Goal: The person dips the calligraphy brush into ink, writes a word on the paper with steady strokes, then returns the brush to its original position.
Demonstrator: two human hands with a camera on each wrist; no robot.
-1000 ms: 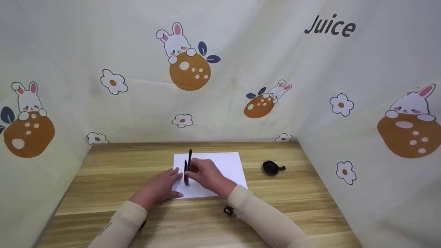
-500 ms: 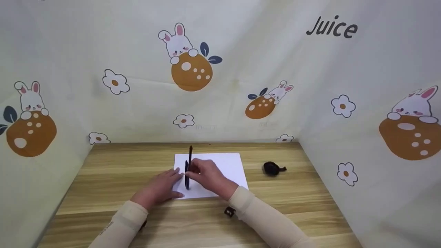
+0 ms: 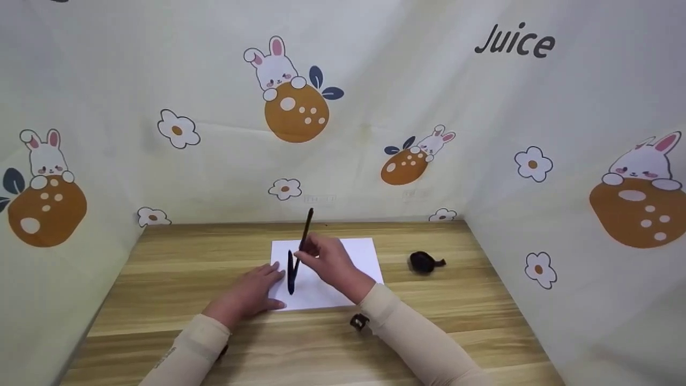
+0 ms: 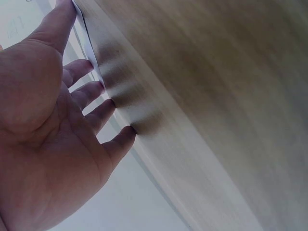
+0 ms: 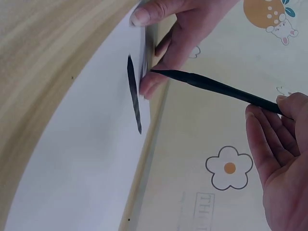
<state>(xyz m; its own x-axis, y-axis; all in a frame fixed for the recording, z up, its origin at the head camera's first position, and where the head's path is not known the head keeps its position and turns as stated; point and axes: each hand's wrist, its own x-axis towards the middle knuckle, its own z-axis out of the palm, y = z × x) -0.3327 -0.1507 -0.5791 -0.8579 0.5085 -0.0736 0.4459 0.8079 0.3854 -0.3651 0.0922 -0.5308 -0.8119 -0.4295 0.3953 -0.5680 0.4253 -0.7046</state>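
Observation:
My right hand [image 3: 331, 264] pinches a slim black brush [image 5: 211, 85] between thumb and fingers, the brush tilted with its top leaning right and away. In the right wrist view its pointed tip stands off the white paper [image 5: 86, 130]. One thick black stroke [image 5: 133, 91], tapered at both ends, runs up the left part of the sheet. In the head view the brush's lower end overlaps that stroke. My left hand [image 3: 248, 290] rests with spread fingers on the sheet's left edge; the left wrist view shows the fingertips [image 4: 126, 137] pressing down.
To the right of the paper, a small round black dish [image 3: 422, 262] with a short handle stands on the wooden table [image 3: 439, 321]. A curtain [image 3: 225, 161] printed with rabbits, oranges and flowers encloses the table's back and sides.
My right hand first draws the brush slightly toward me, lengthening the stroke's near end, then lifts it up and to the right, tilting it. The left hand stays in place.

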